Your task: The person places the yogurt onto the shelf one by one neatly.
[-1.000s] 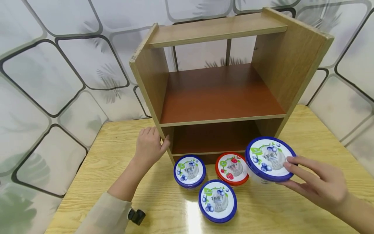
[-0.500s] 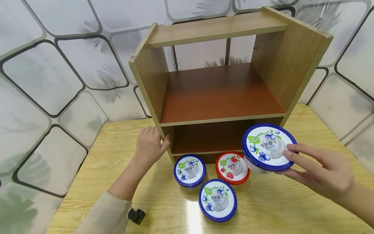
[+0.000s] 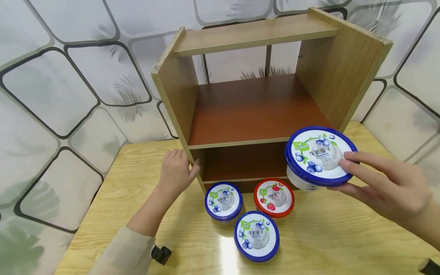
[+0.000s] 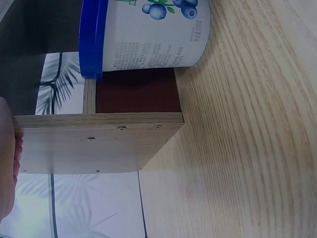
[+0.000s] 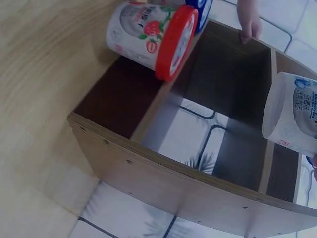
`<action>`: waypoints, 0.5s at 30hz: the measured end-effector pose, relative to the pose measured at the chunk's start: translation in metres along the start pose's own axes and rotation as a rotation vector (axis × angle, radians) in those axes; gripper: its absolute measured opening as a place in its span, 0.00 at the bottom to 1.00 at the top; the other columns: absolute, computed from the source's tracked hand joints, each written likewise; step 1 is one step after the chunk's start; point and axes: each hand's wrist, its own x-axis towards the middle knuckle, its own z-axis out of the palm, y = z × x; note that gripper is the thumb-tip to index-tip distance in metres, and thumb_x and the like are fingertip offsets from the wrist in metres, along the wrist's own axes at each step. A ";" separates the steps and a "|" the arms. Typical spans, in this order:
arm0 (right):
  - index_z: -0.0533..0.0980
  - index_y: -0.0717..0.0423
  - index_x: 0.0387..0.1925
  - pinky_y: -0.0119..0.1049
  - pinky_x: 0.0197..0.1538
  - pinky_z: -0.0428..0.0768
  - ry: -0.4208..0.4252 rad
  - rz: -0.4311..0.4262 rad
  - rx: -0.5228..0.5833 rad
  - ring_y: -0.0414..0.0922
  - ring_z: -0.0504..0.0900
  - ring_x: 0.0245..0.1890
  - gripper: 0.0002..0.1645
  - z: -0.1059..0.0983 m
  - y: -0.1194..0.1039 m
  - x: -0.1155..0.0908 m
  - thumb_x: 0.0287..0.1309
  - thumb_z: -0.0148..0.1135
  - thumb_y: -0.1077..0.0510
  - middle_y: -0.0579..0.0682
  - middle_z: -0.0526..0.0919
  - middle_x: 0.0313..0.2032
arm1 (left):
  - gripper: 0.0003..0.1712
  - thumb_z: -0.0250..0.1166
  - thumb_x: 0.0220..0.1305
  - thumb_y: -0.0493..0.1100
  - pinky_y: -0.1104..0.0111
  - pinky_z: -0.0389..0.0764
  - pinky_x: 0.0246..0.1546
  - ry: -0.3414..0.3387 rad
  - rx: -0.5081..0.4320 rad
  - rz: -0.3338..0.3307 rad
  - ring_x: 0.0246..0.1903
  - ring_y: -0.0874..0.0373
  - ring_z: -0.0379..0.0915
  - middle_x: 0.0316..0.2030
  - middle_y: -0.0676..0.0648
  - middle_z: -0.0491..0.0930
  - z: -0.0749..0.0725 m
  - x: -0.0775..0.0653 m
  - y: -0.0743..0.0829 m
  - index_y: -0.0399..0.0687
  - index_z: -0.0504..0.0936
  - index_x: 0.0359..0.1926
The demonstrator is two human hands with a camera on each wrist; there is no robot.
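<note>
My right hand pinches a white tub with a blue blueberry lid by its rim, fingertips on the lid and thumb beneath. The tub hangs in the air before the right end of the wooden shelf unit. With my left hand I grip the front edge of the unit's left side panel, low down. On the table, a red-lidded strawberry tub and a blue-lidded tub stand upright before the unit. Another blue-lidded tub stands nearer me. The right wrist view catches the held tub at its right edge.
The shelf unit has a red-brown middle board, a lower compartment and a top crosspiece. It stands on a wood-grain table before a patterned wall covering.
My right hand has raised the blue-lidded tub from near the strawberry tub to about the middle board's front edge. The left hand and the other tubs have stayed in place.
</note>
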 end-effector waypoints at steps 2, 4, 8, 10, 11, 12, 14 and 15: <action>0.84 0.52 0.28 0.24 0.52 0.73 -0.007 0.000 -0.014 0.46 0.81 0.21 0.19 -0.001 0.001 0.003 0.52 0.64 0.40 0.54 0.85 0.27 | 0.14 0.55 0.54 0.46 0.58 0.67 0.23 0.001 -0.002 -0.001 0.20 0.45 0.68 0.16 0.43 0.70 0.000 0.000 0.000 0.40 0.67 0.20; 0.83 0.52 0.29 0.24 0.52 0.73 -0.014 0.008 -0.021 0.47 0.81 0.22 0.20 -0.001 0.004 0.004 0.53 0.63 0.40 0.54 0.85 0.28 | 0.14 0.55 0.54 0.46 0.58 0.67 0.23 0.002 -0.006 -0.002 0.20 0.45 0.68 0.16 0.43 0.70 0.000 0.000 0.000 0.40 0.68 0.21; 0.82 0.56 0.31 0.25 0.54 0.72 -0.058 0.035 -0.046 0.53 0.80 0.23 0.22 -0.001 0.009 0.007 0.54 0.62 0.40 0.55 0.85 0.31 | 0.14 0.56 0.54 0.46 0.58 0.68 0.23 0.004 -0.011 -0.003 0.20 0.45 0.69 0.16 0.43 0.70 0.001 0.001 0.000 0.40 0.68 0.21; 0.82 0.58 0.32 0.25 0.55 0.71 -0.086 0.051 -0.051 0.54 0.81 0.26 0.24 -0.002 0.012 0.009 0.55 0.61 0.40 0.56 0.84 0.33 | 0.14 0.55 0.54 0.46 0.58 0.68 0.23 0.005 -0.011 -0.001 0.20 0.46 0.68 0.15 0.44 0.70 0.002 0.001 0.001 0.40 0.68 0.20; 0.81 0.59 0.32 0.25 0.55 0.71 -0.089 0.056 -0.055 0.55 0.81 0.27 0.24 -0.001 0.013 0.010 0.55 0.61 0.40 0.56 0.84 0.33 | 0.14 0.55 0.54 0.46 0.58 0.68 0.23 0.006 -0.013 0.000 0.20 0.46 0.68 0.15 0.44 0.70 0.002 0.001 0.001 0.40 0.68 0.20; 0.81 0.60 0.33 0.25 0.55 0.71 -0.098 0.062 -0.054 0.55 0.81 0.27 0.24 0.000 0.014 0.012 0.55 0.61 0.41 0.56 0.84 0.34 | 0.14 0.55 0.54 0.46 0.58 0.68 0.23 0.006 -0.014 -0.001 0.20 0.46 0.68 0.15 0.44 0.70 0.002 0.001 0.001 0.40 0.68 0.20; 0.81 0.61 0.32 0.24 0.55 0.71 -0.077 0.069 -0.051 0.56 0.80 0.27 0.25 0.004 0.015 0.014 0.54 0.62 0.41 0.57 0.84 0.33 | 0.14 0.55 0.54 0.46 0.58 0.68 0.24 0.003 -0.015 -0.005 0.20 0.45 0.68 0.15 0.44 0.69 0.002 0.000 0.001 0.40 0.68 0.20; 0.82 0.61 0.31 0.24 0.54 0.72 -0.058 0.072 -0.050 0.56 0.80 0.26 0.25 0.006 0.016 0.016 0.54 0.62 0.41 0.57 0.84 0.33 | 0.14 0.55 0.54 0.46 0.58 0.68 0.24 0.001 -0.017 -0.008 0.20 0.45 0.68 0.15 0.44 0.69 0.002 -0.001 0.001 0.40 0.68 0.20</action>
